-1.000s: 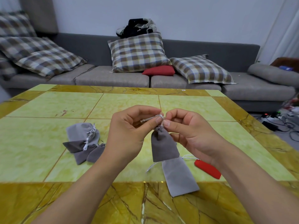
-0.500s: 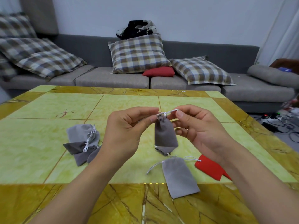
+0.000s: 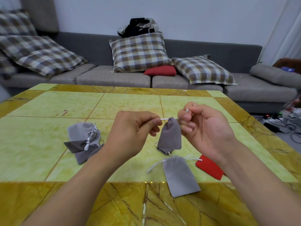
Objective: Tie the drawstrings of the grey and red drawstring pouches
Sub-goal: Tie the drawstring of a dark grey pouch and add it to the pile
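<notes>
Head view, and nearest the camera a flat grey pouch (image 3: 180,176) lies on the desk (image 3: 48,144) at lower centre, its mouth open and white cords trailing to either side. Just right of it sits a red pouch (image 3: 209,168), partly hidden under the right forearm. Above them, mid-frame, both hands are up off the surface: the left hand (image 3: 130,134) pinches one white drawstring end (image 3: 164,119), and the right hand (image 3: 205,128) pinches the other between thumb and curled fingers. Between them hangs a gathered grey pouch (image 3: 170,136), neck cinched, its bottom just above the flat one's mouth. Over at centre left, a heap of tied grey pouches (image 3: 83,141) rests on the green tiles. Beyond the far edge runs a grey sofa (image 3: 114,77) with checked cushions (image 3: 140,53) and a red cushion (image 3: 160,70).
</notes>
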### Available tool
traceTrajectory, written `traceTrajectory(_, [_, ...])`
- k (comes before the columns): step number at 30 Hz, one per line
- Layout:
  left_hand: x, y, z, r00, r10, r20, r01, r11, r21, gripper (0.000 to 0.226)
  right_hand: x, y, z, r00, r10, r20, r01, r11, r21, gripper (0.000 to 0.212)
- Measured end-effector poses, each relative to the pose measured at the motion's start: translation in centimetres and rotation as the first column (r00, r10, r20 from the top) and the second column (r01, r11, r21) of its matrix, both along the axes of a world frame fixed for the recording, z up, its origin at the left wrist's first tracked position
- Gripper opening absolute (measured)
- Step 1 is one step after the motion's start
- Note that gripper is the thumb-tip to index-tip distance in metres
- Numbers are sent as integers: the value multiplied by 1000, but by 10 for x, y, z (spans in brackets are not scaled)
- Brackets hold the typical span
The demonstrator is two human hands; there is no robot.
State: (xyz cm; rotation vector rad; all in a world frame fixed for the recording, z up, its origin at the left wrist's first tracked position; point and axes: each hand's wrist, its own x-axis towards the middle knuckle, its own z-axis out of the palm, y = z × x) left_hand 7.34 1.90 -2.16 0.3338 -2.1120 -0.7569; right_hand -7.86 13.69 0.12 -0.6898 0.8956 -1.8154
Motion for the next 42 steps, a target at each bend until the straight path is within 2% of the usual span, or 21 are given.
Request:
traceTrajectory(3, [1, -1, -2, 997, -45, 64, 35, 987, 155, 19, 4, -1, -5, 974, -57, -221, 72, 995, 63, 23])
traceTrajectory(6, [2, 2, 0, 986, -155, 57, 121, 913, 389, 25, 13, -6, -13, 931, -16, -365, 68, 989, 129, 11])
traceTrajectory(8, [0, 7, 1, 978, -205, 32, 165, 863, 478, 27, 16, -8, -17, 877, -23, -480, 113, 981, 159, 14])
traceTrajectory(10, [-2, 8, 0, 971, -236, 38, 190, 859, 475, 25, 14, -7, -17, 802, -69, -594, 178, 976, 127, 10])
traceTrajectory(12, [0, 3, 0, 972, -232, 40, 192, 879, 437, 25, 8, -4, -13, 685, -119, -718, 239, 969, 68, 8])
traceTrajectory(14, [3, -4, 2, 975, -221, -9, 202, 875, 441, 25, 1, -1, -8, 584, -126, -802, 257, 966, 36, 10])
traceTrajectory(17, [5, -7, 2, 962, -274, -15, 248, 844, 477, 26, -2, 4, -3, 520, -67, -852, 209, 976, 51, 21])
traceTrajectory(19, [3, -2, 1, 945, -326, -5, 281, 806, 522, 26, 0, 5, -3, 392, -30, -919, 212, 975, 59, 33])
traceTrajectory(21, [-1, 3, -3, 938, -346, -11, 298, 792, 533, 25, 2, 5, -6, 323, -2, -946, 216, 974, 72, 39])
traceTrajectory(25, [-4, 6, -4, 916, -382, -126, 377, 706, 600, 26, 1, 2, -10, 353, 5, -936, 175, 982, 71, 39])
traceTrajectory(31, [-6, 5, -4, 915, -310, -260, 402, 625, 669, 23, -2, 2, -5, 470, -74, -880, 149, 989, -4, 39])
traceTrajectory(33, [-7, 4, -5, 911, -300, -282, 411, 607, 680, 23, -4, 2, -4, 537, -76, -840, 141, 990, 0, 39])
traceTrajectory(35, [-6, 5, -5, 906, -323, -274, 421, 613, 668, 24, -4, 3, -5, 628, -14, -778, 91, 994, 55, 36])
traceTrajectory(37, [-3, 9, -1, 884, -386, -262, 456, 595, 662, 26, -2, 4, -6, 674, 63, -736, 21, 994, 104, 31])
traceTrajectory(39, [0, 12, 2, 867, -421, -266, 477, 552, 684, 24, 1, 4, -5, 648, 85, -757, 0, 994, 111, 24])
traceTrajectory(42, [2, 13, 3, 894, -373, -250, 430, 552, 715, 36, 2, 6, -5, 595, 89, -799, 25, 991, 129, 30])
